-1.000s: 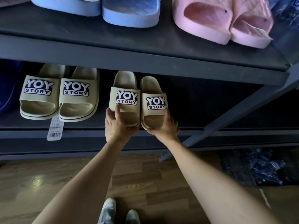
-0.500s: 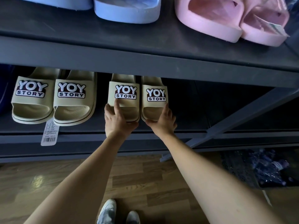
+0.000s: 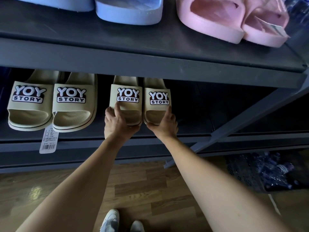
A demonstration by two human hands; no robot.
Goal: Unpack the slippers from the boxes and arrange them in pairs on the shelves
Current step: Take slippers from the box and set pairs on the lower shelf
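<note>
right, down at the bottom edge, a pair of white shoes (image 3: 109, 221) stands on the wooden floor (image 3: 142, 185), and off to the right on that floor lies a dark bundle (image 3: 267, 171), too murky to make out. two bare forearms reach forward to the lower shelf (image 3: 200, 128).

left hand (image 3: 117, 124) has the toe of the first beige slipper (image 3: 126, 101): thumb tucked under the front edge of the sole, index finger laid up onto the strap just below the "yoy story" badge, the other fingers curled round the left side. right hand (image 3: 164, 124) grips the toe of the second beige slipper (image 3: 157, 104), thumb hooked at the front of the sole, fingers up along its right edge. both slippers sit on the lower shelf, toes toward us, side by side and just about touching.

to their left, a little apart on the same shelf, sits the other beige pair (image 3: 51, 104), with a price tag (image 3: 49, 141) hanging over the shelf's front edge. a diagonal brace (image 3: 242, 121) runs up the right.

up top, the upper shelf (image 3: 100, 39) carries blue slippers (image 3: 128, 12) on the left and pink slippers (image 3: 217, 19) on the right.
</note>
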